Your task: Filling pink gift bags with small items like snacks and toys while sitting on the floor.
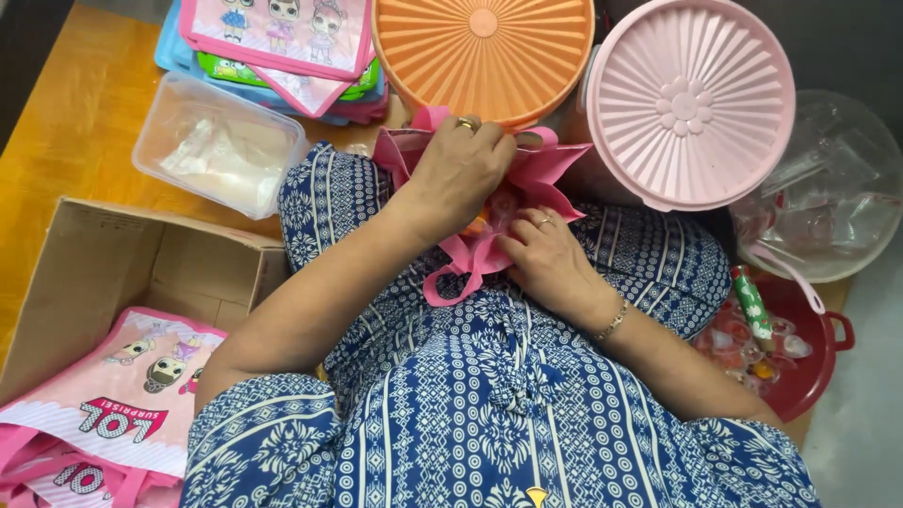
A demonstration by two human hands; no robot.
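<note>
Holding a pink gift bag (527, 202) on the lap, centre of view: left hand (461, 169) pinching its upper edge, right hand (546, 259) pressed against its mouth. Finished-looking bags (113, 404) in the cardboard box (113, 254) at 8 o'clock; flat bags (282, 42) stacked at 11; sweets in the red basin (809, 367) at 4.

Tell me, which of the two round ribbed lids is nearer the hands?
The orange lid. Its lower rim sits right behind the left hand gripping the pink bag, while the pink lid lies further to the right, beside a clear bowl.
</note>
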